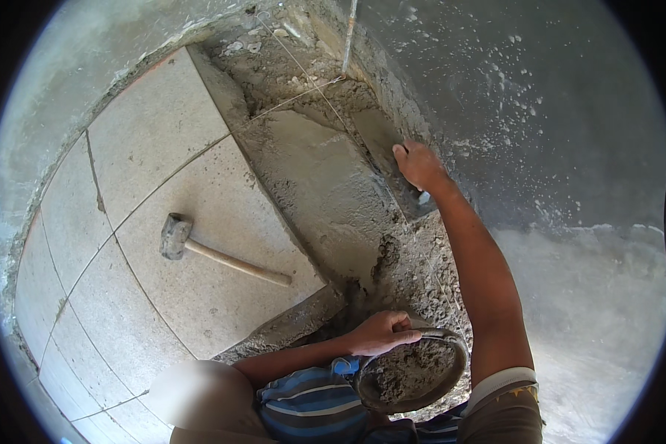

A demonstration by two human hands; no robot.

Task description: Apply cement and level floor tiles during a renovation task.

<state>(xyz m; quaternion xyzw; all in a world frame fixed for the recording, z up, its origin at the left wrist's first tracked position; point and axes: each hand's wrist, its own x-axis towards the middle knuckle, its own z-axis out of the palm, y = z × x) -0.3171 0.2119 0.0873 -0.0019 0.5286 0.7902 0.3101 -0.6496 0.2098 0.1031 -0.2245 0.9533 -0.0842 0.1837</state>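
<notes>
My right hand (419,166) is closed round the handle of a long flat steel trowel (379,135). The blade lies along the wall-side edge of a smoothed bed of wet mortar (307,159). Lower down, my left hand (381,333) grips the rim of a round dark bucket (457,374), its thumb over the edge. Grey mortar (414,366) sits inside the bucket. Left of the mortar bed, a rubber mallet (176,235) with a wooden handle rests on a large beige floor tile (200,281). My hand hides part of the trowel's handle.
Thin strings (296,59) cross above the mortar's far corner, next to an upright rod (350,33). Rough rubble (266,70) fills the far end. A grey plastered wall (540,111) stands on the right. Several laid tiles spread to the left, ending at another wall (74,81).
</notes>
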